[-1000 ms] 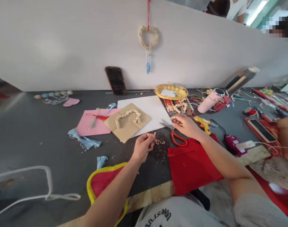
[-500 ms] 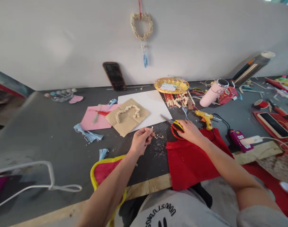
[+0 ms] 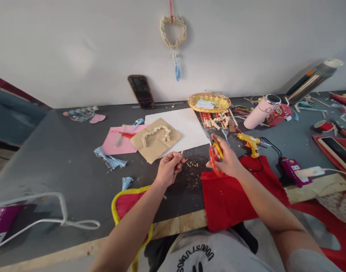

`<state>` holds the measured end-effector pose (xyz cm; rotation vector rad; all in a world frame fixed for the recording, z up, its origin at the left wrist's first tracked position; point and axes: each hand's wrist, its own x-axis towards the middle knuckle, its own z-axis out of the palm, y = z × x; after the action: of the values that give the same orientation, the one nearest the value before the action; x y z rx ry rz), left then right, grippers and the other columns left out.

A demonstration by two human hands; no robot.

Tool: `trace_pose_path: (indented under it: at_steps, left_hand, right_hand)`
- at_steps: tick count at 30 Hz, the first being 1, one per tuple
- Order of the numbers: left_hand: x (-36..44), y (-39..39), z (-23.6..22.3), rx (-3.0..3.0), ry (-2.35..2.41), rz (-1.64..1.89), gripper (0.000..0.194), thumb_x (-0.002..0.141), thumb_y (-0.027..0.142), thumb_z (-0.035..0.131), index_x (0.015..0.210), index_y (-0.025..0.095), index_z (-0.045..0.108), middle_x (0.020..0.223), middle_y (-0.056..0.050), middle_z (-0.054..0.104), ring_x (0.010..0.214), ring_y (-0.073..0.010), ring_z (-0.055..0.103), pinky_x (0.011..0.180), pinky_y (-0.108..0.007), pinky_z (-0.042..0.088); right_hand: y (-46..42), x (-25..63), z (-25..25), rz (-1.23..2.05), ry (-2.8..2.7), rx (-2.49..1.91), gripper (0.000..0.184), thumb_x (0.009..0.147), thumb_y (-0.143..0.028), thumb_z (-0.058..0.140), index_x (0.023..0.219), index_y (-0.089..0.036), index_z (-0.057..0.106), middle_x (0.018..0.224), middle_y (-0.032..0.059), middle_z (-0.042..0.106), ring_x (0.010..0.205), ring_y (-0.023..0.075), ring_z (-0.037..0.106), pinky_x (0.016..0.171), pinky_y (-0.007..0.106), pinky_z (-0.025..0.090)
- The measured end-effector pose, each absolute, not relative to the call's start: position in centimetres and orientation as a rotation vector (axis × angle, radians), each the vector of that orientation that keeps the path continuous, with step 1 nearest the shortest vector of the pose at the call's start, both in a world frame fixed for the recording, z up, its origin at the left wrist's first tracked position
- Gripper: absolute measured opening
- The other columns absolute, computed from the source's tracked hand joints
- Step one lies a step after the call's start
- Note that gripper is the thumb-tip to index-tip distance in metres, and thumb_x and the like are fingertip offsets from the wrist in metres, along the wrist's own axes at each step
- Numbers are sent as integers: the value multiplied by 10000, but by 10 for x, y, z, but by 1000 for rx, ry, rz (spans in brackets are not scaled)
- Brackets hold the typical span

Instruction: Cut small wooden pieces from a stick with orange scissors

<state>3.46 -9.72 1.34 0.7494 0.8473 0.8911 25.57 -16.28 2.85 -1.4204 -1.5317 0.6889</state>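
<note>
My left hand point(image 3: 168, 168) is closed in a pinch on a thin pale stick point(image 3: 179, 163) above small cut bits point(image 3: 193, 164) on the dark table. My right hand point(image 3: 225, 158) is wrapped round the handles of red and yellow scissors point(image 3: 215, 153), lifted off the table with the blades pointing up and away. A red cloth point(image 3: 232, 194) lies under my right wrist. Ahead of my left hand a brown paper point(image 3: 155, 139) carries a curved row of pale pieces point(image 3: 155, 133), partly over a white sheet point(image 3: 184, 126).
A pink paper point(image 3: 116, 141), blue tassels point(image 3: 109, 160), a yellow basket point(image 3: 209, 102), a stick bundle point(image 3: 215, 120), a yellow glue gun point(image 3: 250, 142), a pink bottle point(image 3: 260, 110) and a phone point(image 3: 141, 91) leaning on the wall. A heart ornament point(image 3: 173, 32) hangs above.
My right hand took hold of the scissors that lay on the table and lifted them, blades now pointing up. My left hand keeps its pinch on the stick.
</note>
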Motion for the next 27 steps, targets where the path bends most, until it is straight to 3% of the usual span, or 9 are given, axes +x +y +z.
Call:
trace_pose_path:
  at_steps: [5,10,27]
  left_hand:
    - [30,-99,20,791,841,962,313,633,375,838,692,147,631,601,-2,641,458,-50,472,438,-163,340]
    - [28,-102,22,867,871,983,324,616,390,850,736,146,672,603,-12,665,465,-59,499,450,-162,355]
    - [26,-101,13,1027,870,999,279,653,372,828,778,149,714,612,-6,670,483,-64,511,476,-167,385]
  right_hand:
    - [-165,226,19,449,-1805,-1398,703,715,-390,800,1319,-236,475,1142,116,578,1037,267,582,909,437,531]
    - [-168,222,19,409,-1959,-1393,664,751,-426,756,1305,-188,479,1127,143,588,1104,309,557,974,501,490]
    - [-170,218,20,520,-2010,-1396,630,786,-461,713,1286,-152,485,1145,149,603,1120,302,553,971,481,493]
